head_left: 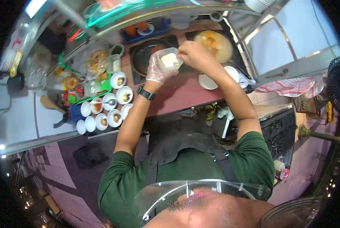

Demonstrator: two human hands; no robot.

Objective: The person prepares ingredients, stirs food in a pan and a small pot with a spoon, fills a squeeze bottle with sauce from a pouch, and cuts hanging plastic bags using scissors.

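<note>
My left hand [157,71], in a clear plastic glove, is wrapped round a small translucent plastic tub [176,67]. Inside the tub lies a pale, cream-white soft lump [169,60]. My right hand [194,55], bare, is closed at the tub's right rim; whatever its fingers grip is too small to make out. Just behind my left hand is a dark frying pan [141,57] with a small orange-red bit in it. Beyond my right hand a second pan [224,47] holds a pale yellowish mixture with an orange patch.
Several small white bowls [124,95] with seasonings stand at the left, a spoon [111,102] in one. Bags and a green tray [105,87] lie behind them. White bowls [208,82] sit under my right forearm. A metal-framed shelf [132,17] crosses above the pans.
</note>
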